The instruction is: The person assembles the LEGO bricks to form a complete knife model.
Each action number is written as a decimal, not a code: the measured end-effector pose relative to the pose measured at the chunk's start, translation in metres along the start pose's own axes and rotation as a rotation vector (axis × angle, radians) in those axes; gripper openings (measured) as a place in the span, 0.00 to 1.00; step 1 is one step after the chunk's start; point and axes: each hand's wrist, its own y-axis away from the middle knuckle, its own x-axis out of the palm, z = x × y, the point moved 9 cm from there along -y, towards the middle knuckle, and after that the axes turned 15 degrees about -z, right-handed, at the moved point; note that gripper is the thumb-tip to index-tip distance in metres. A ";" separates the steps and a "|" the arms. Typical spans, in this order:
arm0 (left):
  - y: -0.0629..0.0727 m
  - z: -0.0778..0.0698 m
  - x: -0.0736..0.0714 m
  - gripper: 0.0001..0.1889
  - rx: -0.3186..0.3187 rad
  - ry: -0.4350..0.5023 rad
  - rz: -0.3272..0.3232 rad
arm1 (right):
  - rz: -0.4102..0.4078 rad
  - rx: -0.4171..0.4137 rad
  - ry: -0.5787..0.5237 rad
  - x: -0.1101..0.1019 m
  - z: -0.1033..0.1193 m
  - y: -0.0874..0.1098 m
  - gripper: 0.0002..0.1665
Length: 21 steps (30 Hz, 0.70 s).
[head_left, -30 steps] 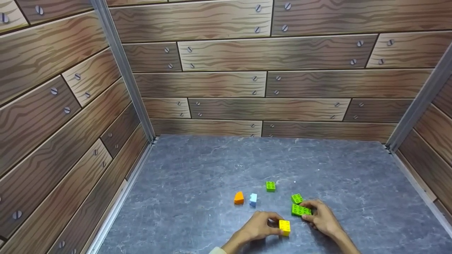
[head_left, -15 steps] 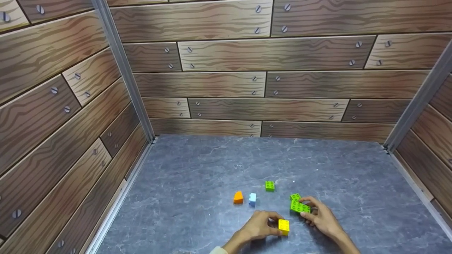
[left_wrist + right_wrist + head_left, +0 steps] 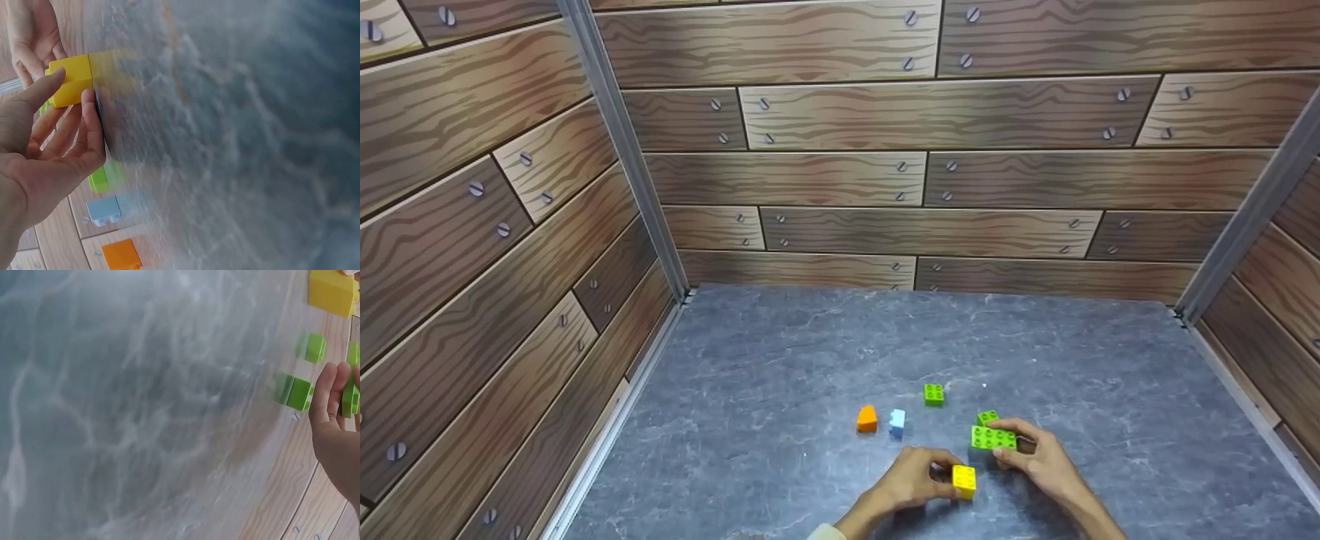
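Between thumb and fingers, my left hand (image 3: pixel 913 480) grips a yellow toy building brick (image 3: pixel 964 481) near the front of the table. In the left wrist view the yellow brick (image 3: pixel 74 81) sits at the table surface. My right hand (image 3: pixel 1046 465) pinches a long green brick (image 3: pixel 994 437), studs up, by its right end. The right wrist view shows this green brick (image 3: pixel 350 379) raised off the surface. Just behind it in the head view is a smaller green brick (image 3: pixel 988 418), partly covered by the long one.
Another small green brick (image 3: pixel 934 394) lies farther back on the grey marbled table (image 3: pixel 780 352). To the left are a light blue brick (image 3: pixel 897 422) and an orange curved brick (image 3: pixel 867 419). Wood-patterned walls (image 3: pixel 840 180) with metal corner posts enclose the table.
My right hand has lifted the long green brick off the table and moved it slightly left and back, over part of the small green brick. The left hand keeps its hold on the yellow brick.
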 end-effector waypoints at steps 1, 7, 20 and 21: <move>0.000 0.000 0.000 0.17 0.002 -0.007 -0.004 | -0.001 0.007 -0.004 0.000 0.000 0.001 0.28; 0.000 -0.003 -0.001 0.18 0.003 -0.030 -0.021 | -0.016 0.052 -0.025 0.003 0.001 0.004 0.31; 0.000 -0.004 -0.001 0.16 0.037 -0.030 -0.020 | 0.009 0.101 -0.054 0.015 0.004 0.014 0.32; 0.000 -0.005 -0.001 0.16 0.046 -0.030 -0.023 | 0.016 0.104 -0.056 0.016 0.005 0.015 0.31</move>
